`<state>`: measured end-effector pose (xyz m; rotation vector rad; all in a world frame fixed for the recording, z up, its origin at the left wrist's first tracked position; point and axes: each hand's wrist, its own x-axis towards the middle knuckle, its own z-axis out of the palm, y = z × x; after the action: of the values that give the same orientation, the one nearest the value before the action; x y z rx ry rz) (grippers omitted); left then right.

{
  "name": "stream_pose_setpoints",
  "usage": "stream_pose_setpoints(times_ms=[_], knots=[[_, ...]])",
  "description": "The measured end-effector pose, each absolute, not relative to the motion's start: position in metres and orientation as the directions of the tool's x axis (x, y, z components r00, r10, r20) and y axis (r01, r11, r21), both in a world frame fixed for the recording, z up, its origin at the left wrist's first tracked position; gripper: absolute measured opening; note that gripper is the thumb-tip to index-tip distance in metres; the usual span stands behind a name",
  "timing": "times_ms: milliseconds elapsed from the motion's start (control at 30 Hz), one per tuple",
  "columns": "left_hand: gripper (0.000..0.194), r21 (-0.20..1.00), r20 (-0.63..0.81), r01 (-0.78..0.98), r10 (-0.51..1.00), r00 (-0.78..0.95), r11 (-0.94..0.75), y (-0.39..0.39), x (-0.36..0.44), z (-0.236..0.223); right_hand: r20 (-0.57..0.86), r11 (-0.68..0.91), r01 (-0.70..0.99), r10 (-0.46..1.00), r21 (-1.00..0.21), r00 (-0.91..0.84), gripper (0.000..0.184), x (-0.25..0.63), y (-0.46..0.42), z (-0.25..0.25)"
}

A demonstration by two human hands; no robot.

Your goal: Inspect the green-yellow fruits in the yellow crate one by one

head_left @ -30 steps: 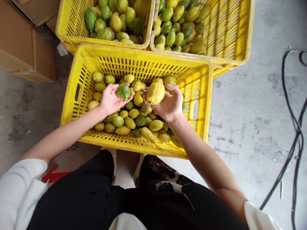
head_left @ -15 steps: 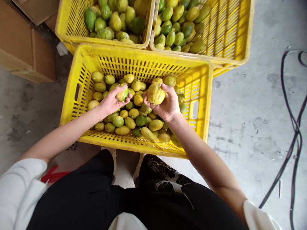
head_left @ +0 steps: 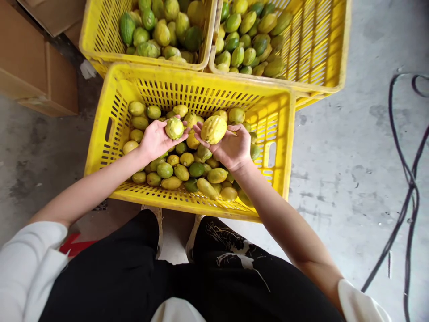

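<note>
My left hand holds a small yellow-green lemon, cradled between thumb and fingers. On the upturned fingers of my right hand rests a larger, ribbed yellow lemon, the thumb drawn back beside it. The two hands are close together, fingertips nearly meeting, above a yellow slotted crate. Inside lie many loose lemons, from green to yellow, partly hidden by my hands.
Beyond stand two more yellow crates: a left one and a right one, both with green and yellow lemons. Cardboard boxes are at the left. Black cables lie on the concrete floor at the right.
Both hands have turned palm up and their fingers have loosened around the lemons. The lemons have rolled over in the hands. The right one has moved slightly left.
</note>
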<state>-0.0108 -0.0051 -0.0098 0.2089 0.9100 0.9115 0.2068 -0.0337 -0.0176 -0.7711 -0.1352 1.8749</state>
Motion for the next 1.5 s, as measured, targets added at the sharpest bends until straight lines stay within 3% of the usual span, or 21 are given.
stream_pose_setpoints(times_ms=[267, 433, 533, 667, 833, 967, 1133, 1300, 1500], knots=[[0.003, 0.575, -0.555, -0.534, 0.775, 0.302, 0.62, -0.008, -0.008, -0.001, -0.498, -0.395, -0.793, 0.856, -0.464, -0.135, 0.03, 0.206, -0.034, -0.01], [0.019, 0.583, -0.567, -0.551, 0.785, 0.25, 0.597, -0.009, -0.007, -0.003, -0.477, -0.417, -0.767, 0.863, -0.487, -0.166, 0.04, 0.211, -0.032, -0.019], [0.023, 0.582, -0.564, -0.541, 0.781, 0.269, 0.607, -0.01, -0.007, -0.005, -0.511, -0.43, -0.75, 0.848, -0.503, -0.144, 0.036, 0.209, -0.031, -0.019], [0.02, 0.603, -0.537, -0.512, 0.786, 0.308, 0.612, -0.01, -0.007, -0.008, -0.555, -0.438, -0.768, 0.822, -0.467, -0.131, 0.03, 0.206, -0.031, -0.015], [0.006, 0.575, -0.558, -0.533, 0.774, 0.299, 0.621, -0.008, -0.006, -0.007, -0.514, -0.43, -0.736, 0.848, -0.524, -0.129, 0.035, 0.208, -0.031, -0.022], [0.013, 0.516, -0.584, -0.588, 0.758, 0.29, 0.623, -0.007, -0.007, -0.008, -0.511, -0.425, -0.75, 0.849, -0.507, -0.136, 0.038, 0.21, -0.031, -0.028], [0.008, 0.555, -0.569, -0.547, 0.766, 0.3, 0.627, -0.008, -0.007, -0.009, -0.514, -0.414, -0.753, 0.849, -0.511, -0.118, 0.037, 0.209, -0.034, -0.024], [0.017, 0.609, -0.537, -0.525, 0.796, 0.279, 0.594, -0.01, -0.007, -0.012, -0.471, -0.383, -0.771, 0.873, -0.509, -0.123, 0.04, 0.206, -0.035, -0.018], [0.03, 0.583, -0.536, -0.557, 0.795, 0.284, 0.591, -0.011, -0.008, -0.013, -0.501, -0.428, -0.732, 0.855, -0.531, -0.136, 0.042, 0.207, -0.033, -0.027]])
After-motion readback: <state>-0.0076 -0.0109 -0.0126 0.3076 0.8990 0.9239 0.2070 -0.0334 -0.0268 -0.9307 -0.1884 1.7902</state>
